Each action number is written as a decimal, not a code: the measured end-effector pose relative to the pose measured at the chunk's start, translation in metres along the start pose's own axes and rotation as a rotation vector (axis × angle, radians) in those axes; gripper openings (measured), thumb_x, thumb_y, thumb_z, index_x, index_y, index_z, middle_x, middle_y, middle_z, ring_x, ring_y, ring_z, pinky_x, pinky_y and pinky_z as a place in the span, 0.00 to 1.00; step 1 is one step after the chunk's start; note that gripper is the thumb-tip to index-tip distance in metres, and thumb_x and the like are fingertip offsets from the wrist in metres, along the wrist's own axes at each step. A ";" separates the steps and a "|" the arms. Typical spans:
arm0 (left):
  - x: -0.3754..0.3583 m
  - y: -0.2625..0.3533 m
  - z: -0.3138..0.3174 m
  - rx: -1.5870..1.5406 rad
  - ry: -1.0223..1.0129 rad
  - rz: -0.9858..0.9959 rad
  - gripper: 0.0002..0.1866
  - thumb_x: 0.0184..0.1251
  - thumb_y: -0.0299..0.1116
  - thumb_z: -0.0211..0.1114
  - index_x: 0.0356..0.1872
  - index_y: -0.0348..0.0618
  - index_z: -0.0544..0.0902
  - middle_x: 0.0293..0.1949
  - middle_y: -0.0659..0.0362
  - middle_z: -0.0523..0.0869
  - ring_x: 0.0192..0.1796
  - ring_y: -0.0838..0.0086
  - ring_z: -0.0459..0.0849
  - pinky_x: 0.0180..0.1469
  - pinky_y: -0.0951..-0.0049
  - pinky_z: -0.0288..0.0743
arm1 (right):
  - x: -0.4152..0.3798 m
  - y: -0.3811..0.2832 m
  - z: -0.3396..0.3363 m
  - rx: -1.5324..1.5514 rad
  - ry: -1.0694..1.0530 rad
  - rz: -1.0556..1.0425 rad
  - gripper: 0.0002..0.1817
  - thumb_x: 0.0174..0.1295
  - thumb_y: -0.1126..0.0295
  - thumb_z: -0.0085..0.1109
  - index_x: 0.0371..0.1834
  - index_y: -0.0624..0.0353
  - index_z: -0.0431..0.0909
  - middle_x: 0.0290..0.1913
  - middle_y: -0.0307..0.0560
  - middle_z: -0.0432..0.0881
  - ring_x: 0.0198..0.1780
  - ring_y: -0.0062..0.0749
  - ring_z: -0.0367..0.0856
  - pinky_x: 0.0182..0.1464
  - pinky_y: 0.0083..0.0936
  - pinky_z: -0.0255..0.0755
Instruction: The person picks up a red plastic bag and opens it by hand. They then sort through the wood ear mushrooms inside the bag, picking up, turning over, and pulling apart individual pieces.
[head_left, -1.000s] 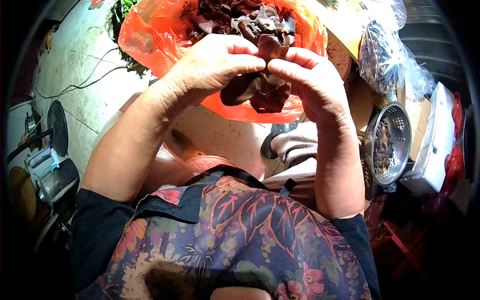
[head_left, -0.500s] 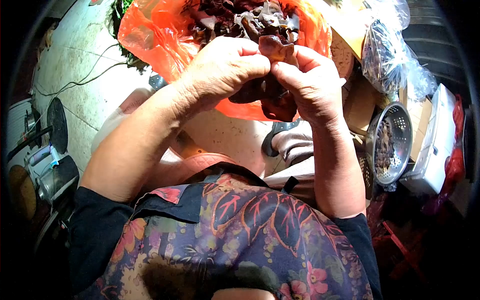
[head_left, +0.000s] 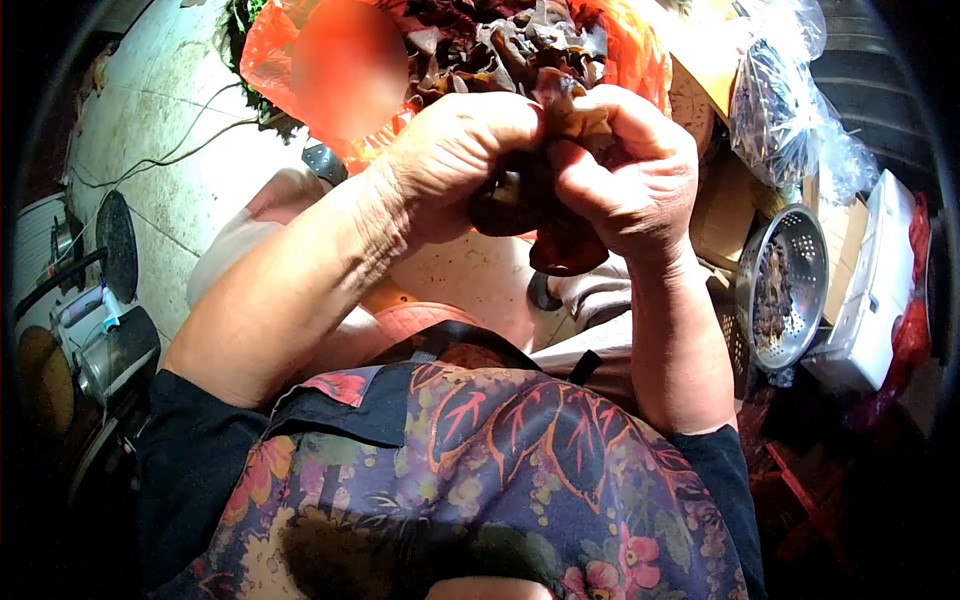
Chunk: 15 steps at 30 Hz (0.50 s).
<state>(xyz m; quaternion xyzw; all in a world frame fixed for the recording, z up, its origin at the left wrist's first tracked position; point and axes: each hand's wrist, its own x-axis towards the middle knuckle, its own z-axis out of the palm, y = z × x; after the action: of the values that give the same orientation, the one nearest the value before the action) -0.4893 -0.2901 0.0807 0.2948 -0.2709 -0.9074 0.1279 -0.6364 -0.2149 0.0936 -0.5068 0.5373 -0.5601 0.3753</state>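
Observation:
A dark brown, wet-looking clump of wood ear mushroom (head_left: 566, 247) hangs between my two hands. My left hand (head_left: 452, 150) is closed on its left side, thumb and fingers pressed together at the upper part. On the other side, my right hand (head_left: 640, 175) pinches a paler, thin flap of the same clump between thumb and curled fingers. Just beyond my hands, more wood ear mushrooms (head_left: 468, 45) lie heaped in an orange-red plastic bag (head_left: 640, 60). My fingers hide part of the clump.
To the right stand a metal colander (head_left: 785, 285) with dark bits inside, a white box (head_left: 865, 290) and clear plastic bags (head_left: 775, 110). A thin cable (head_left: 160, 165) crosses the tiled floor (head_left: 150, 110) on the left, near a metal pot (head_left: 115, 355).
Both hands have come slightly closer to my body with the mushroom clump. The right hand has turned, and its fingers now curl further over the flap.

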 end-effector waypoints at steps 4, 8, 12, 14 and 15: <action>0.009 0.003 -0.003 0.224 0.022 0.188 0.14 0.63 0.34 0.55 0.46 0.39 0.78 0.39 0.59 0.83 0.40 0.76 0.82 0.41 0.75 0.76 | 0.004 0.008 -0.003 0.118 0.095 0.081 0.10 0.51 0.76 0.64 0.38 0.64 0.81 0.31 0.35 0.81 0.33 0.14 0.76 0.38 0.16 0.73; 0.010 0.026 0.004 0.182 -0.110 0.060 0.14 0.65 0.36 0.59 0.47 0.39 0.78 0.37 0.62 0.84 0.38 0.78 0.81 0.41 0.77 0.74 | 0.005 0.003 -0.007 0.315 0.156 0.375 0.10 0.56 0.72 0.66 0.39 0.64 0.81 0.34 0.39 0.83 0.34 0.17 0.79 0.40 0.17 0.75; 0.006 0.024 -0.002 0.668 -0.134 0.081 0.13 0.62 0.32 0.66 0.46 0.40 0.80 0.32 0.64 0.83 0.30 0.85 0.78 0.31 0.84 0.71 | 0.004 0.002 -0.015 0.377 0.123 0.551 0.12 0.57 0.70 0.67 0.41 0.65 0.80 0.35 0.41 0.84 0.34 0.19 0.81 0.39 0.18 0.76; 0.006 0.023 0.001 0.644 -0.106 0.097 0.11 0.64 0.33 0.65 0.44 0.39 0.82 0.31 0.64 0.83 0.29 0.84 0.78 0.29 0.85 0.70 | 0.006 0.006 -0.016 0.386 0.114 0.548 0.13 0.57 0.69 0.67 0.42 0.66 0.80 0.35 0.42 0.84 0.34 0.21 0.81 0.38 0.18 0.76; 0.003 0.025 0.004 0.632 -0.087 0.104 0.11 0.64 0.33 0.64 0.43 0.37 0.82 0.32 0.63 0.84 0.29 0.83 0.80 0.29 0.84 0.74 | 0.006 0.010 -0.017 0.480 0.111 0.558 0.13 0.57 0.70 0.67 0.42 0.66 0.80 0.35 0.43 0.84 0.34 0.22 0.81 0.38 0.18 0.76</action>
<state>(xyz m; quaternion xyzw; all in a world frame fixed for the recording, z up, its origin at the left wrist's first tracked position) -0.4923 -0.3098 0.0965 0.2663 -0.5593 -0.7824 0.0645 -0.6557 -0.2180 0.0861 -0.2072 0.5278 -0.5728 0.5920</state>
